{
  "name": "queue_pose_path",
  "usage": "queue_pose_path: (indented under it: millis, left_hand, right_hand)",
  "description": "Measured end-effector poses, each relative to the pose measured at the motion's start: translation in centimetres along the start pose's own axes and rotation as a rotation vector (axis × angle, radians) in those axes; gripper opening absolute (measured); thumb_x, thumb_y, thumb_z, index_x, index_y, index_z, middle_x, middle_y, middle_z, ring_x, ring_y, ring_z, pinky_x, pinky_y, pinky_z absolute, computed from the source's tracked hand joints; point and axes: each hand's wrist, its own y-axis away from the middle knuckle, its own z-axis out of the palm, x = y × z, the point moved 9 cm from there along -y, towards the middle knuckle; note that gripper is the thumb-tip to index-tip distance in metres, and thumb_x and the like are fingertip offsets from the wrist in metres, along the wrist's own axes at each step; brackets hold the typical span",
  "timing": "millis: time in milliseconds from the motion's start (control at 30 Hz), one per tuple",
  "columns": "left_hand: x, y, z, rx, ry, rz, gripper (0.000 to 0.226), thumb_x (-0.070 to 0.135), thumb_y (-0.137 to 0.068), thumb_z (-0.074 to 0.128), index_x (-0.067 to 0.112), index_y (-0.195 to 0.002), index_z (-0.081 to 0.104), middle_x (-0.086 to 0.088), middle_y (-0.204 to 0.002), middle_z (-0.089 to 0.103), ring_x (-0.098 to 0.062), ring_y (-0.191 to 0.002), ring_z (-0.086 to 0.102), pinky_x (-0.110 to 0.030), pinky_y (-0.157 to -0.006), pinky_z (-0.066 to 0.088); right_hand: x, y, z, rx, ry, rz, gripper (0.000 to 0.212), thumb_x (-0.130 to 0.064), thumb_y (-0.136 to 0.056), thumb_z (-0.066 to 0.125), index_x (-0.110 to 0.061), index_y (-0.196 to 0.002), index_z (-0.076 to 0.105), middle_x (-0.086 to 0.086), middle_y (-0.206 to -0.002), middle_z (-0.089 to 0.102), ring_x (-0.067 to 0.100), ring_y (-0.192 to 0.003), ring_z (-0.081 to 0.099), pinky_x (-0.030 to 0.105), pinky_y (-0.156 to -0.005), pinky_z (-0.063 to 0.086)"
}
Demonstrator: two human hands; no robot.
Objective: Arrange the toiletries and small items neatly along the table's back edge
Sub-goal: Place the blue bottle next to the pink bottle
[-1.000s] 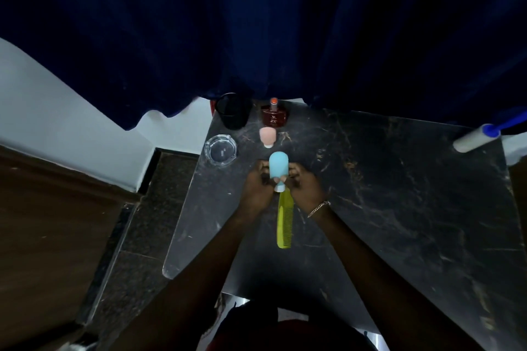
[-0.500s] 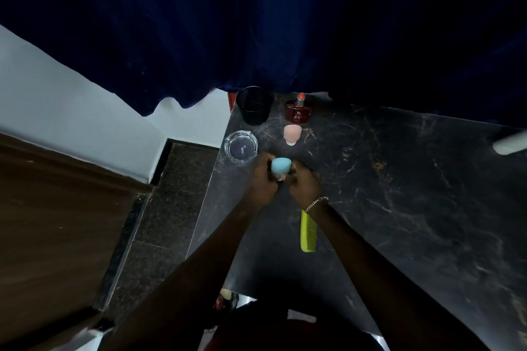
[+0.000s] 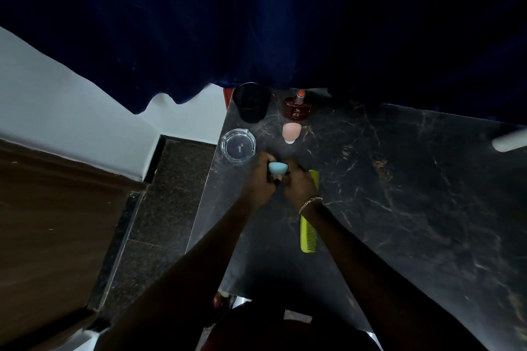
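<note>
A small light-blue bottle [image 3: 278,168] is held between both hands near the table's left side. My left hand [image 3: 261,181] grips it from the left and my right hand [image 3: 298,184] grips it from the right; its lower end is hidden by my fingers. A yellow-green comb [image 3: 308,232] lies on the table under my right wrist. Beyond the hands stand a pink bottle [image 3: 291,132], a dark red perfume bottle [image 3: 296,110] with an orange cap, a black cup [image 3: 251,101] and a glass ashtray [image 3: 238,145].
The dark marble table [image 3: 399,179] stretches to the right. A white roller-like object [image 3: 509,142] lies at its far right edge. A dark blue curtain [image 3: 285,23] hangs over the back edge. The table's left edge drops to a tiled floor [image 3: 171,194].
The blue bottle has gone from upright and tall in view to tipped, showing mainly its rounded end. Both hands stay around it, and the comb now lies under my right wrist.
</note>
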Motion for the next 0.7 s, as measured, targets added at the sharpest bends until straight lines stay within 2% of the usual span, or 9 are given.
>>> queue_pose_path:
  millis: [100,267,433,533,600,700]
  left_hand:
    - [0.1,0.1,-0.1,-0.004,-0.001,-0.009,0.030,-0.017,-0.080,0.064,-0.003,-0.104,0.054,-0.005,-0.093,0.057,0.000,-0.079,0.051,-0.004,-0.071,0.038]
    - [0.2,0.1,-0.1,-0.020,0.009,-0.016,0.030,-0.017,-0.081,0.062,0.001,-0.104,0.053,-0.005,-0.094,0.057,-0.008,-0.080,0.053,-0.007,-0.072,0.040]
    - [0.0,0.3,0.0,-0.030,0.020,-0.026,0.034,-0.018,-0.081,0.062,-0.006,-0.112,0.054,-0.012,-0.100,0.061,-0.020,-0.091,0.059,-0.030,-0.080,0.047]
    - [-0.2,0.3,-0.1,-0.019,0.043,-0.068,0.047,-0.019,-0.083,0.060,-0.009,-0.128,0.051,-0.023,-0.120,0.063,-0.031,-0.109,0.064,-0.042,-0.097,0.053]
    - [-1.2,0.6,-0.2,0.007,0.088,-0.169,0.052,-0.020,-0.086,0.059,-0.009,-0.135,0.047,-0.028,-0.129,0.061,-0.040,-0.120,0.064,-0.050,-0.107,0.051]
    - [-3.4,2.2,-0.7,0.108,0.100,-0.341,0.047,-0.010,-0.090,0.067,-0.004,-0.133,0.051,-0.021,-0.125,0.065,-0.037,-0.116,0.067,-0.038,-0.105,0.051]
  right_hand:
    - [0.1,0.0,0.0,0.012,-0.005,0.001,0.042,-0.002,-0.083,0.058,-0.007,-0.124,0.058,0.017,-0.117,0.068,0.039,-0.107,0.064,0.043,-0.089,0.051]
    - [0.2,-0.1,0.3,0.002,-0.001,0.001,0.041,-0.003,-0.084,0.057,-0.010,-0.124,0.057,0.017,-0.116,0.069,0.039,-0.105,0.065,0.045,-0.086,0.052]
    - [0.5,0.0,0.4,-0.001,-0.029,0.003,0.043,-0.005,-0.084,0.059,-0.012,-0.127,0.058,0.014,-0.117,0.069,0.036,-0.106,0.065,0.043,-0.088,0.053]
    - [0.8,-0.1,0.4,-0.017,-0.082,0.019,0.048,-0.004,-0.084,0.062,-0.012,-0.131,0.056,0.013,-0.121,0.068,0.033,-0.109,0.065,0.042,-0.093,0.052]
    - [1.3,0.1,0.4,-0.044,-0.155,0.043,0.054,-0.004,-0.085,0.066,-0.012,-0.136,0.052,0.012,-0.124,0.067,0.029,-0.110,0.067,0.043,-0.098,0.051]
    - [2.5,1.6,-0.5,-0.032,-0.208,0.066,0.060,-0.006,-0.086,0.069,-0.013,-0.141,0.047,0.012,-0.128,0.061,0.021,-0.104,0.066,0.035,-0.097,0.052]
